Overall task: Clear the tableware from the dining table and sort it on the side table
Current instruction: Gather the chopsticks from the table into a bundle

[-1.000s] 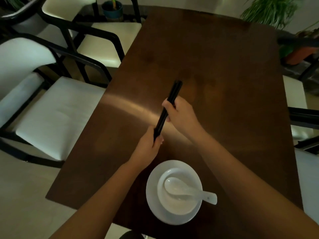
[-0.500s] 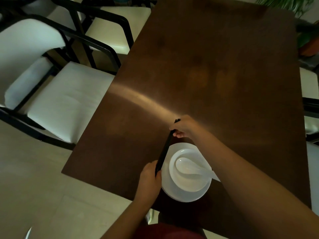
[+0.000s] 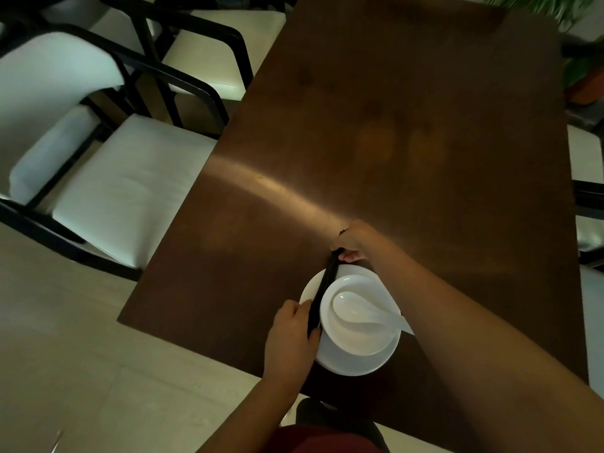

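A white plate [image 3: 356, 366] sits near the front edge of the dark wooden dining table [image 3: 408, 132]. On it stands a white bowl [image 3: 359, 338] with a white spoon [image 3: 359, 310] inside, handle pointing right. Black chopsticks [image 3: 322, 289] lie across the plate's left rim beside the bowl. My left hand [image 3: 291, 335] grips their near end. My right hand [image 3: 354, 243] pinches their far end, just beyond the plate.
Two white-cushioned chairs with black frames [image 3: 130, 178] stand along the table's left side. More chairs [image 3: 588, 207] line the right side. Potted plants [image 3: 581, 76] stand at the far right corner. Pale floor tiles lie to the left.
Both hands brought the chopsticks from mid-table toward me and down onto the plate's left rim. The camera has also shifted nearer the table's front edge.
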Action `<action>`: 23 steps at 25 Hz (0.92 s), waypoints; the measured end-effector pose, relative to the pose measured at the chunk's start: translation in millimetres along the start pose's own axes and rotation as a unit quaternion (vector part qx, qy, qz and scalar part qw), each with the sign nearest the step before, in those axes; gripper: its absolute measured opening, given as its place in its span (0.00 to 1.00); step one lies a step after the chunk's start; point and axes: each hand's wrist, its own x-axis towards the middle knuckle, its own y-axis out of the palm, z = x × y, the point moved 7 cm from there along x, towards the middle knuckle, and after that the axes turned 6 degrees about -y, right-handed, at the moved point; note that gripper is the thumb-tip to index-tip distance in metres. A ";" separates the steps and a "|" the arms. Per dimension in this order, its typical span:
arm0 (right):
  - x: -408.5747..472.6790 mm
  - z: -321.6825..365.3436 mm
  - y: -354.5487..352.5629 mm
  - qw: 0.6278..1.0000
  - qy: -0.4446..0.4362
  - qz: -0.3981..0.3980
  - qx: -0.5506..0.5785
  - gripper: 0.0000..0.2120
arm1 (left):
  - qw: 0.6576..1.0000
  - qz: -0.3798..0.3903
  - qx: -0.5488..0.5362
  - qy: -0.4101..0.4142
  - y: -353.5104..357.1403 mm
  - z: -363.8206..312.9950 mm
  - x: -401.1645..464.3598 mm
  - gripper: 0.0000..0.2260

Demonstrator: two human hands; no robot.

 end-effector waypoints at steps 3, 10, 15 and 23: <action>0.7 -4.4 -2.2 1.000 0.002 -0.007 0.003 0.07 | 1.000 0.005 -0.028 -0.012 -0.8 8.9 1.7 0.20; -5.4 -5.7 -5.2 0.999 -0.009 -0.024 0.045 0.13 | 0.999 0.035 0.010 -0.012 4.6 8.9 -1.5 0.30; -7.2 -8.0 -6.0 0.999 -0.008 -0.021 0.049 0.12 | 0.995 0.017 0.087 0.040 7.5 2.6 -4.8 0.24; -43.3 1.0 -67.9 0.988 -0.081 -0.132 -0.019 0.14 | 0.999 -0.024 -0.043 -0.011 -17.5 22.9 10.6 0.21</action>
